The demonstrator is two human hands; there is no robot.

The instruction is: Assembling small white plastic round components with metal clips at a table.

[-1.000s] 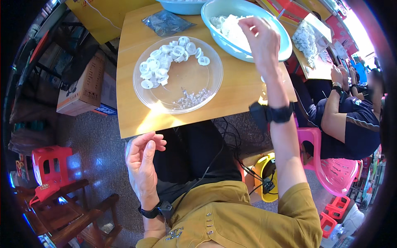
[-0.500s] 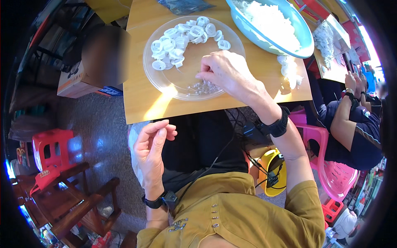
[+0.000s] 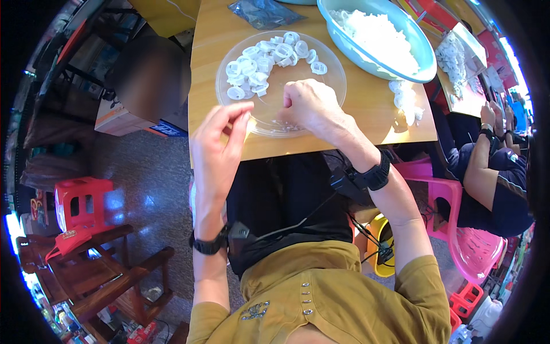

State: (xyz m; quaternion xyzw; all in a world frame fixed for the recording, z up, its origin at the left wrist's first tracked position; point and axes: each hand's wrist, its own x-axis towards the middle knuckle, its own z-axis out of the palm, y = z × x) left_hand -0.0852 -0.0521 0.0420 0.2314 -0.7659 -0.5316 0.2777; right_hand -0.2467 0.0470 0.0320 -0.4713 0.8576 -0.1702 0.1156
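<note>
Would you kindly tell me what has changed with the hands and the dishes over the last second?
The right hand came back from the light blue bowl of white pieces and now rests, fingers curled, in the clear round plate. What it holds, if anything, is hidden. The left hand rose from the lap to the wooden table's near edge, fingertips pinched. The white rings on the plate, the bowl and the clear bag stayed put.

wooden table | clear plate | blue bowl | plastic bag

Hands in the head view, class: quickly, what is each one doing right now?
Left hand: raised at the wooden table edge, fingertips pinched; contents cannot be told.
Right hand: curled over the clear round plastic plate; grip cannot be told.
</note>
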